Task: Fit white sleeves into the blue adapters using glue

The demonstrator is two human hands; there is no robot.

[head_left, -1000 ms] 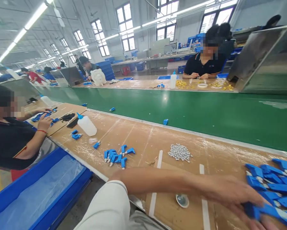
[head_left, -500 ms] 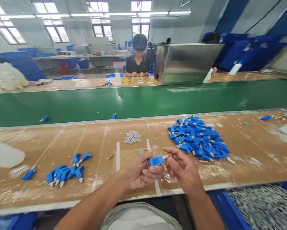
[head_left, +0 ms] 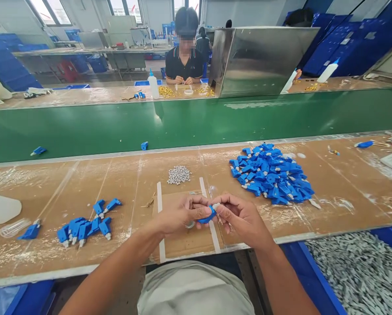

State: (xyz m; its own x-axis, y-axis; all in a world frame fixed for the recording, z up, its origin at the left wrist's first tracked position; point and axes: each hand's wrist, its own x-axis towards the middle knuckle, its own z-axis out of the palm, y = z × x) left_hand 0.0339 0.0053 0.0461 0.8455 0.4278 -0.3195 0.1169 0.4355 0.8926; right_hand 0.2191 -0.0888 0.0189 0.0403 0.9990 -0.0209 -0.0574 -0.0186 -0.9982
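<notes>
Between my two hands, above the taped cardboard patch on the table, is a blue plastic part (head_left: 207,217) with a whitish tip. My left hand (head_left: 191,213) is closed around its blue body and covers much of it. The thumb and fingers of my right hand (head_left: 238,213) pinch the pale end piece (head_left: 216,206). A heap of similar blue parts (head_left: 271,175) lies to the right, beyond my right hand. To the left lies a smaller group of blue parts with pale tips (head_left: 84,227). Small grey pieces (head_left: 178,174) form a little pile just beyond my hands.
A green belt (head_left: 189,120) runs behind the table, with a few blue parts on it. At lower right stands a blue bin (head_left: 323,271) full of grey pieces. A white container (head_left: 1,208) is at far left. Another person (head_left: 184,61) sits across the belt.
The view has tilted down. My hands have come closer together, and the blue part has turned so that less of it shows. My right fingers now grip its pale end.
</notes>
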